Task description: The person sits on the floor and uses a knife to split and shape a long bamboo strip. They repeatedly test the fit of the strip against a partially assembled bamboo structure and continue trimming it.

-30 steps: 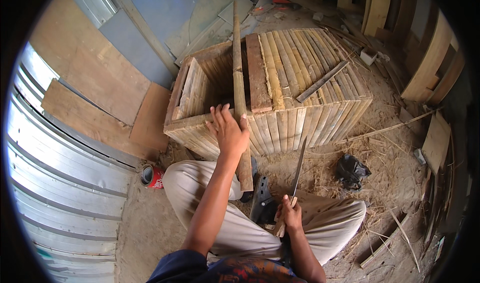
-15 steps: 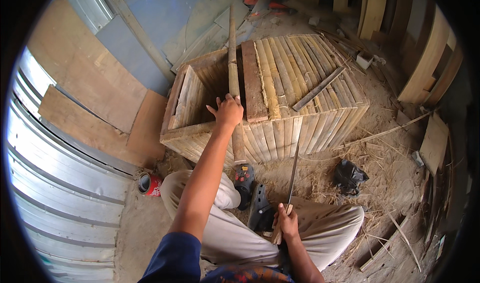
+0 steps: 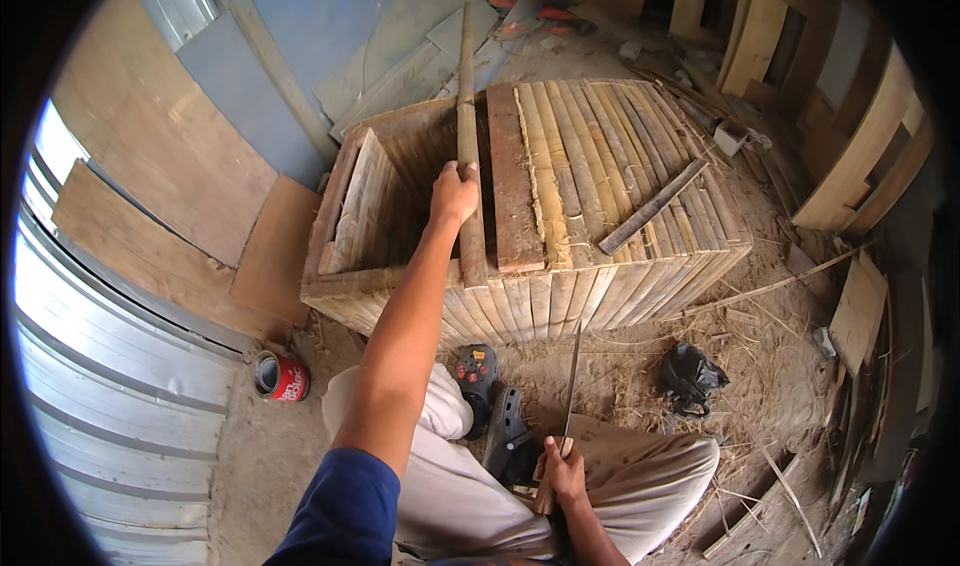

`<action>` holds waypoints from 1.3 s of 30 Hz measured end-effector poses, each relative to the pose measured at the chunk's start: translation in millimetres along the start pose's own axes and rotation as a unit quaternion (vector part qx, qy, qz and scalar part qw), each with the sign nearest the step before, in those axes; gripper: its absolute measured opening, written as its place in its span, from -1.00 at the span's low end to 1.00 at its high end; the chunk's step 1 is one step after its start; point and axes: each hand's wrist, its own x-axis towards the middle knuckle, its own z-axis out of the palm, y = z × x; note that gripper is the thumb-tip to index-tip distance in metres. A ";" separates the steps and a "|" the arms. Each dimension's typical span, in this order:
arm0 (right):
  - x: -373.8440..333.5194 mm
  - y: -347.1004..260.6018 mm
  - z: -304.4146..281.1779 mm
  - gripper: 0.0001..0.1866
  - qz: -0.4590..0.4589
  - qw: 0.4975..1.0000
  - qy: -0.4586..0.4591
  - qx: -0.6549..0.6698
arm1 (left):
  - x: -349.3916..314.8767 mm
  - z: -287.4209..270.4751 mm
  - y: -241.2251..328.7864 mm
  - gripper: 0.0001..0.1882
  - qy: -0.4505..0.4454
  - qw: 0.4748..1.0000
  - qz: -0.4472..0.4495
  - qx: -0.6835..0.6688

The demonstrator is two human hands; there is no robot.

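A bamboo pole lies across the open part of a long bamboo-slatted box, pointing away from me. My left hand is closed around the pole's nearer half, with my arm stretched forward. The pole's near end rests about at the box's front edge. Low over my lap, my right hand grips the wooden handle of a long knife, its narrow blade pointing up and away. Beside the pole, a reddish-brown board spans the box top; a short dark strip of wood lies on the slats to the right.
A red can stands on the ground at left, by corrugated metal sheeting. A black plastic bag lies among shavings to the right. Plywood sheets lean at far left; wooden frames stand at right.
My left hand has pushed the pole away from me, so its near end has drawn back to the box edge. The fingers have closed around it. The view has shifted slightly.
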 end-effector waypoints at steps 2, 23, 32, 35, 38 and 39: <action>2.4 3.3 0.3 -0.57 0.008 1.000 -0.007 -0.018 | 6.5 3.5 -4.5 -0.52 -0.011 1.000 0.000 -0.014; 7.0 4.0 12.7 -0.58 0.023 0.999 -0.013 -0.030 | 11.4 15.1 7.5 -0.39 -0.032 0.998 -0.019 -0.048; 9.2 9.1 8.9 -0.59 0.036 0.999 -0.012 -0.014 | 27.7 25.7 -9.2 -0.15 -0.140 0.969 -0.139 -0.150; 8.8 7.2 8.7 -0.61 0.037 0.999 -0.013 -0.018 | 28.9 30.5 -17.9 -0.14 -0.115 0.976 -0.111 -0.148; 9.2 5.7 9.2 -0.63 0.029 0.999 -0.023 -0.026 | 29.2 32.1 -21.1 -0.17 -0.129 0.974 -0.090 -0.162; 9.5 5.7 9.3 -0.63 0.031 0.999 -0.024 -0.028 | 29.7 32.1 -21.4 -0.19 -0.134 0.973 -0.086 -0.164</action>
